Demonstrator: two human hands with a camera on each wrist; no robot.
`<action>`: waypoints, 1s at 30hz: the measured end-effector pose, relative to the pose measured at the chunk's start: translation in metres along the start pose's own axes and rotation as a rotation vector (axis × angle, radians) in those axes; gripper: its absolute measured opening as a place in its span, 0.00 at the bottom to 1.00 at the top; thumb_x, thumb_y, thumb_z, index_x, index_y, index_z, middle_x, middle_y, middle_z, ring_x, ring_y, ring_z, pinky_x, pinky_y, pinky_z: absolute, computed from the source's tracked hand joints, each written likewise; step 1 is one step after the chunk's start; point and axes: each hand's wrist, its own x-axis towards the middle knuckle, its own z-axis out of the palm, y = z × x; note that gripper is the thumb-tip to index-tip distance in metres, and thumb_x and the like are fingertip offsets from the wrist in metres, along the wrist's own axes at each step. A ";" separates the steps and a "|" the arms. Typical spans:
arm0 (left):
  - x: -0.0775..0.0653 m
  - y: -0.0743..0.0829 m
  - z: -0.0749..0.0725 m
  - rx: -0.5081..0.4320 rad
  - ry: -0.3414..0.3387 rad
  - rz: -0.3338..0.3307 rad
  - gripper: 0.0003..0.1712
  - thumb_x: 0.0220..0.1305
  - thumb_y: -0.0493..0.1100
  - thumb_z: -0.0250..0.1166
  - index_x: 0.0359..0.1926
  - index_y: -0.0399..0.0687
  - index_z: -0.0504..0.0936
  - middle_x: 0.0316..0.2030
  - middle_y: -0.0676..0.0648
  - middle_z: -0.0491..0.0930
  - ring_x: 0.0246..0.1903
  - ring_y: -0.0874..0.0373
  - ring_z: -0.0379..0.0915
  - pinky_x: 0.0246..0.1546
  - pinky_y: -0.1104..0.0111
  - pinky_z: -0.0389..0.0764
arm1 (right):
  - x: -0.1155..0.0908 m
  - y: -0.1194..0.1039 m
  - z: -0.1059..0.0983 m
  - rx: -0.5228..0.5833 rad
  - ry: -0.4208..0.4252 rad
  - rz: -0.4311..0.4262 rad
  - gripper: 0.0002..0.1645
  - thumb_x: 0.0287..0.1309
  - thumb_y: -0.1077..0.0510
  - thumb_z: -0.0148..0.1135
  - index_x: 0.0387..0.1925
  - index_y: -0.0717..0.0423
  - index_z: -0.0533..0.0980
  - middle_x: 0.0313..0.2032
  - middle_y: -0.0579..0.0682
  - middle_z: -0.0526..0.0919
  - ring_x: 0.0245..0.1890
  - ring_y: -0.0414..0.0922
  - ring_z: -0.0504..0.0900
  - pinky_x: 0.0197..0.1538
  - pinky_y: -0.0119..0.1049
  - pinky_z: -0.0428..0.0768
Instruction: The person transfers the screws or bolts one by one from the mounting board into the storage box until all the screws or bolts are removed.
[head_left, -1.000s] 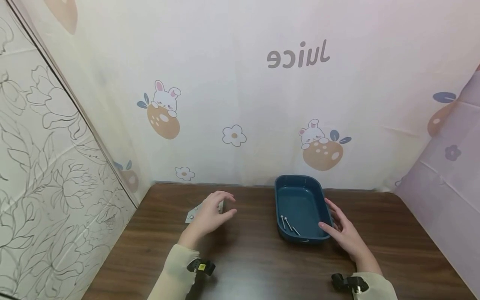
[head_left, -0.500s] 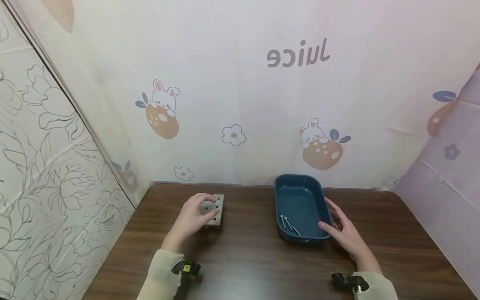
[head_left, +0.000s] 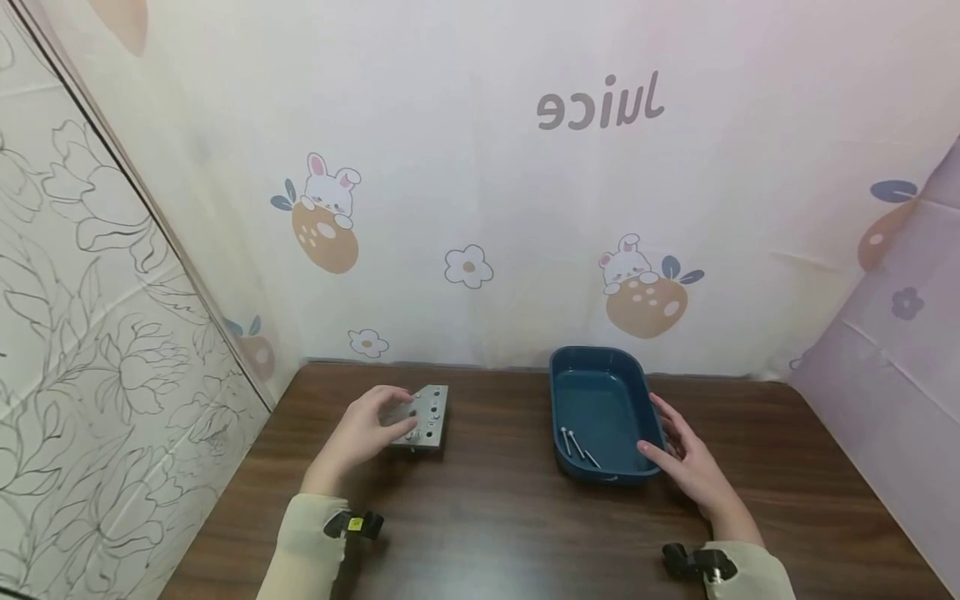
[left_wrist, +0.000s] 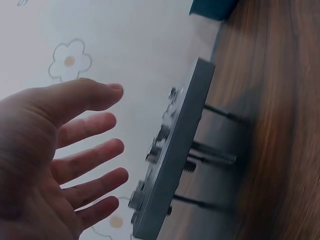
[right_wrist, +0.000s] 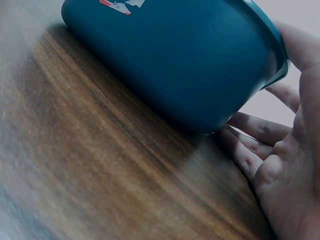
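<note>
Your left hand (head_left: 363, 429): grip wide, thumb and fingers apart and relaxed, just beside the metal plate (head_left: 433, 417) but clear of it. Metal plate: grey, one corner cut, holes and small fittings on its upper face, threaded bolts (left_wrist: 212, 151) projecting underneath, placed at the far left of the worktop (head_left: 487, 508). Your right hand (head_left: 693, 467): grip holding the right wall of the blue tray (head_left: 603, 404), thumb over the rim, fingers outside. Blue tray: rectangular, rounded corners, right of centre near the printed backdrop (head_left: 517, 192), three slender screws (head_left: 575, 443) lying in its near left corner.
</note>
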 end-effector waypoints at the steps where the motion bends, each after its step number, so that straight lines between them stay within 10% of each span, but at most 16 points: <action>1: -0.001 -0.001 -0.001 -0.001 -0.010 -0.004 0.21 0.60 0.51 0.74 0.53 0.52 0.84 0.56 0.53 0.79 0.59 0.54 0.74 0.60 0.52 0.75 | 0.000 0.000 0.000 0.000 0.000 -0.001 0.49 0.69 0.48 0.63 0.79 0.26 0.44 0.75 0.64 0.56 0.72 0.66 0.57 0.66 0.72 0.59; 30: -0.008 -0.024 -0.013 -0.067 -0.147 -0.081 0.23 0.62 0.47 0.74 0.57 0.55 0.81 0.60 0.53 0.77 0.63 0.50 0.72 0.63 0.47 0.72 | 0.002 0.003 -0.001 -0.051 -0.007 -0.013 0.48 0.69 0.46 0.62 0.79 0.25 0.44 0.75 0.60 0.58 0.72 0.62 0.59 0.68 0.59 0.65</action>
